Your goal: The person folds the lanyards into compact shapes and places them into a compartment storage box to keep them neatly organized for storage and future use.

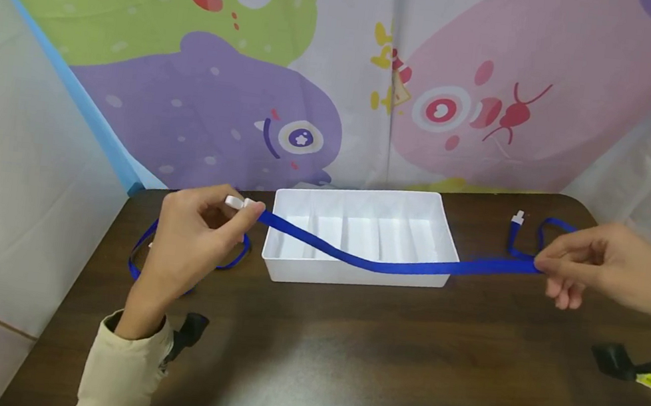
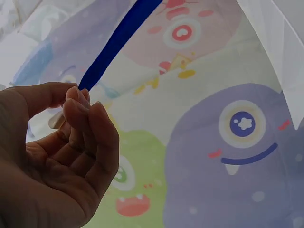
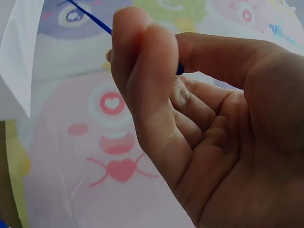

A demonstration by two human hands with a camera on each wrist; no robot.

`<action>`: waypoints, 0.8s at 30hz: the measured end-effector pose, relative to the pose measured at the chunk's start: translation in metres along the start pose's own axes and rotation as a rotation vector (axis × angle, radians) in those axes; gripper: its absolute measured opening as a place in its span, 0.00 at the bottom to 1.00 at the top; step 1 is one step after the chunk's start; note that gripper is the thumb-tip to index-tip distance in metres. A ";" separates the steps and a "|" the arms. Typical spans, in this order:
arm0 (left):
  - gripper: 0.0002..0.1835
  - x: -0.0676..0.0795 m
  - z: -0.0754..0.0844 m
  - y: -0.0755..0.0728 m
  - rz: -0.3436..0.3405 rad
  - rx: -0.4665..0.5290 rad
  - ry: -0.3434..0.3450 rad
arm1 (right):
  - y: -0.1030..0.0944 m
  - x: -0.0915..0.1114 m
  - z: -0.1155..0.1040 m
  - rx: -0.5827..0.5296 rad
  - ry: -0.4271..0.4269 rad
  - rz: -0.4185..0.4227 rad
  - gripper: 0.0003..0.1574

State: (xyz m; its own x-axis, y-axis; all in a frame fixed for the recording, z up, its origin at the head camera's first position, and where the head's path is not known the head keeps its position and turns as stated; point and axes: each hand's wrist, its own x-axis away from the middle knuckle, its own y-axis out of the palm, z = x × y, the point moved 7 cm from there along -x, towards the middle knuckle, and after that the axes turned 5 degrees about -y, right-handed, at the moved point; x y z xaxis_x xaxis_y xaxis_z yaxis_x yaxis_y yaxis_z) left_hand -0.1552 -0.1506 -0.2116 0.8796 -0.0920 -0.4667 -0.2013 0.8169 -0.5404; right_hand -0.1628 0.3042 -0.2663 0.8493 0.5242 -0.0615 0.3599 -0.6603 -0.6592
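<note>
A blue lanyard [image 1: 390, 267] hangs in a shallow sag between my two hands, above the table and across the front of the white tray. At its left end, my left hand [image 1: 188, 241] pinches it between thumb and index finger beside a white plastic clip [image 1: 234, 202]. My right hand [image 1: 613, 269] pinches the strap's other end with thumb and fingertips. In the left wrist view the blue strap [image 2: 111, 47] runs up from the fingertips. The right wrist view shows only a thin length of strap [image 3: 97, 21], the rest hidden behind the fingers.
Behind the strap stands a white tray [image 1: 353, 276] with several compartments. Another blue lanyard [image 1: 512, 240] with a white clip lies at the back right of the brown table [image 1: 379, 370]. More blue strap [image 1: 134, 265] lies at the left, partly behind my left hand. A cartoon-printed cloth [image 1: 357, 133] hangs behind.
</note>
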 end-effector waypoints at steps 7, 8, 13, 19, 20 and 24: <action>0.11 0.008 0.018 0.006 0.017 -0.062 0.107 | 0.015 0.000 -0.019 -0.068 -0.034 -0.057 0.13; 0.11 0.009 0.020 0.007 0.014 -0.062 0.112 | 0.018 0.000 -0.021 -0.091 -0.045 -0.063 0.15; 0.12 0.012 0.025 0.014 -0.013 -0.057 0.127 | 0.029 0.000 -0.036 -0.196 -0.116 -0.116 0.16; 0.12 0.015 0.030 0.022 -0.051 -0.055 0.148 | 0.039 -0.004 -0.043 -0.233 -0.175 -0.185 0.08; 0.13 0.015 0.031 0.023 -0.059 -0.055 0.151 | 0.041 -0.006 -0.043 -0.242 -0.180 -0.197 0.07; 0.14 0.017 0.031 0.028 -0.094 -0.046 0.141 | 0.050 -0.013 -0.042 -0.278 -0.196 -0.235 0.06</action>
State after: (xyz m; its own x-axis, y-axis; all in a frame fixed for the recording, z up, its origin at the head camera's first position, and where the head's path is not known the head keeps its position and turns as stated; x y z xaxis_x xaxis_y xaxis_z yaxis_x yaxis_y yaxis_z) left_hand -0.1327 -0.1114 -0.2124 0.8270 -0.2480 -0.5045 -0.1439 0.7742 -0.6164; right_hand -0.1395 0.2423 -0.2669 0.6515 0.7530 -0.0927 0.6490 -0.6164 -0.4459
